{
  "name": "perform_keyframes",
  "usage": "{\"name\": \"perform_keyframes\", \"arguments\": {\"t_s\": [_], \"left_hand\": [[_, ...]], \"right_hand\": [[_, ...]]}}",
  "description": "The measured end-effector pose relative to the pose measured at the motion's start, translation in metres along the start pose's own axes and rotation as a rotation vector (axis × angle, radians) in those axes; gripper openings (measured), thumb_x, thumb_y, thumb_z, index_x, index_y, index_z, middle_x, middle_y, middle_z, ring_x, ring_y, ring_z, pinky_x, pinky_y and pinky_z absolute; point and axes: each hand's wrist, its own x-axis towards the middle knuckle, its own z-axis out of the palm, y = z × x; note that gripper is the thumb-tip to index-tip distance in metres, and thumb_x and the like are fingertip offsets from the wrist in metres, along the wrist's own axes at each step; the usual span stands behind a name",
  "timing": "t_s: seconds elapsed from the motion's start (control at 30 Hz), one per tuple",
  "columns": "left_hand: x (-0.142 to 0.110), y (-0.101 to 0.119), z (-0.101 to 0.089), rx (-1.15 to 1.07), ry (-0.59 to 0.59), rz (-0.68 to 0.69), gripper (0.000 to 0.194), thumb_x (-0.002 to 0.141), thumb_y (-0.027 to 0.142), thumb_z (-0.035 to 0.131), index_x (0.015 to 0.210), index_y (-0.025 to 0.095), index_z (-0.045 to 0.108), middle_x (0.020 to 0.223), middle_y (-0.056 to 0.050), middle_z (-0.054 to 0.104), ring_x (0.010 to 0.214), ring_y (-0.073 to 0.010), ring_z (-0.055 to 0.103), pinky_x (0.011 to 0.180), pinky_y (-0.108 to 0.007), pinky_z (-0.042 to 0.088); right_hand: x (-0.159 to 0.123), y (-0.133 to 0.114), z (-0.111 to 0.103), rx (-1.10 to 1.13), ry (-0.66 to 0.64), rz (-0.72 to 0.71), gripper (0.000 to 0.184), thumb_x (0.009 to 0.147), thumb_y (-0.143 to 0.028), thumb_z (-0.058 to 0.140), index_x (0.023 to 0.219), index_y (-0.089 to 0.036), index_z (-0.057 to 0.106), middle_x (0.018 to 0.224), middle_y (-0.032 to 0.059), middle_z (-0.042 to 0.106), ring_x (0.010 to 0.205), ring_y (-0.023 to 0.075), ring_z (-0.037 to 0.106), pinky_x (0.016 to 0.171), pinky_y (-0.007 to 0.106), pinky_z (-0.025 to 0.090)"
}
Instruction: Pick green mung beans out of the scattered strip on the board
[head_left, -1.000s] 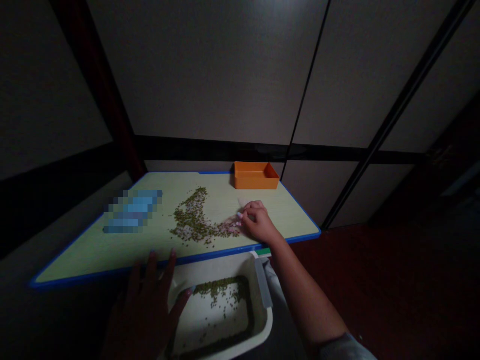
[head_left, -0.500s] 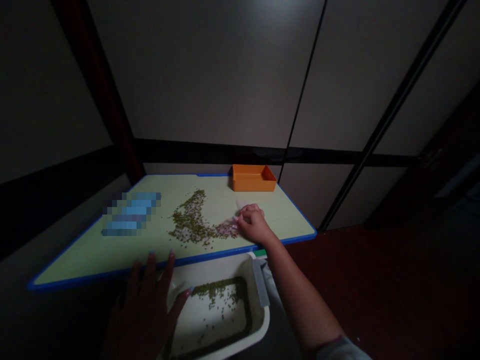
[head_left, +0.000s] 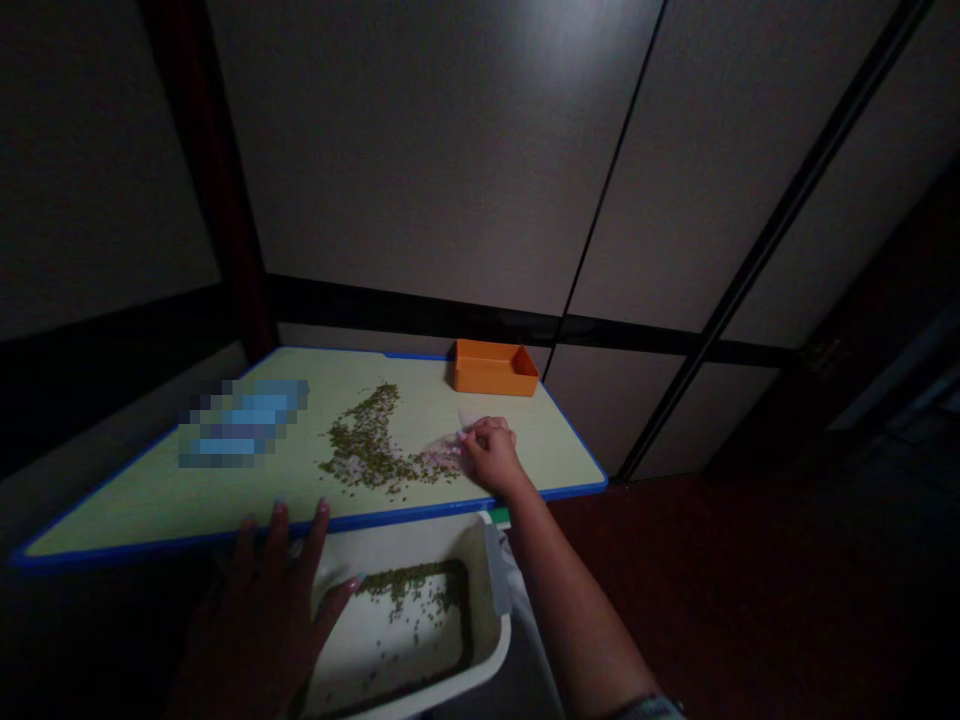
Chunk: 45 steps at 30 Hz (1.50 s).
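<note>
right hand (head_left: 489,455): pinching nearly closed, hold unclear, likely because the small green-and-pale grains (head_left: 360,445) are tiny; those lying on pale-yellow blue-edged tabletop (head_left: 187,500) | left hand (head_left: 259,600): spreading open, gripping nothing visible, apparently steadying white plastic tub (head_left: 405,540)

One camera sits on the person's head and looks forward and down. The table (head_left: 187,500) is close by, seen from above its near side, and tall panels (head_left: 420,150) stand behind it.
</note>
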Motion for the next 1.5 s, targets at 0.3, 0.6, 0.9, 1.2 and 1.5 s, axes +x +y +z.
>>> {"name": "perform_keyframes", "arguments": {"t_s": [0.3, 0.6, 0.9, 1.2, 1.5], "left_hand": [[0.003, 0.018, -0.011, 0.049, -0.057, -0.085, 0.064, 0.093, 0.044, 0.035, 0.152, 0.019, 0.034, 0.165, -0.026, 0.025, 0.154, -0.0486, 0.014, 0.102, -0.072, 0.043], [0.003, 0.027, -0.01, 0.105, -0.072, -0.175, 0.068, 0.087, 0.041, 0.048, 0.151, 0.026, 0.031, 0.167, -0.019, 0.024, 0.155, -0.0421, 0.016, 0.11, -0.063, 0.04], [0.002, 0.018, 0.004, 0.128, 0.019, -0.178, 0.069, 0.078, 0.036, 0.058, 0.145, 0.029, 0.044, 0.163, -0.015, 0.035, 0.15, -0.0413, 0.033, 0.105, -0.059, 0.046], [-0.004, -0.003, 0.02, 0.198, 0.047, -0.118, 0.068, 0.082, 0.044, 0.054, 0.147, 0.029, 0.041, 0.161, -0.016, 0.039, 0.147, -0.0417, 0.039, 0.102, -0.058, 0.05], [-0.011, -0.016, 0.027, 0.262, 0.13, -0.028, 0.067, 0.09, 0.051, 0.037, 0.154, 0.029, 0.029, 0.167, -0.016, 0.029, 0.155, -0.0392, 0.022, 0.103, -0.063, 0.047]], "right_hand": [[0.005, 0.01, 0.001, 0.029, 0.166, -0.02, 0.033, 0.095, -0.028, 0.054, 0.063, -0.022, 0.058, 0.082, 0.0042, 0.066, 0.093, 0.0218, 0.054, 0.089, 0.033, 0.037], [0.008, 0.016, 0.004, 0.059, 0.2, -0.073, 0.033, 0.094, -0.033, 0.048, 0.064, -0.022, 0.057, 0.078, 0.0057, 0.065, 0.089, 0.0225, 0.053, 0.085, 0.033, 0.039], [0.001, 0.018, 0.003, 0.153, 0.269, -0.137, 0.034, 0.094, -0.04, 0.049, 0.066, -0.023, 0.058, 0.075, 0.0059, 0.064, 0.085, 0.0244, 0.054, 0.081, 0.034, 0.038], [-0.009, 0.018, -0.011, 0.231, 0.363, -0.148, 0.031, 0.095, -0.038, 0.05, 0.07, -0.022, 0.06, 0.076, 0.0056, 0.064, 0.084, 0.0247, 0.054, 0.081, 0.034, 0.038], [-0.023, 0.024, -0.051, 0.035, 0.431, -0.093, 0.034, 0.095, -0.035, 0.052, 0.066, -0.022, 0.062, 0.074, 0.0058, 0.065, 0.084, 0.0247, 0.052, 0.081, 0.035, 0.037]]}}
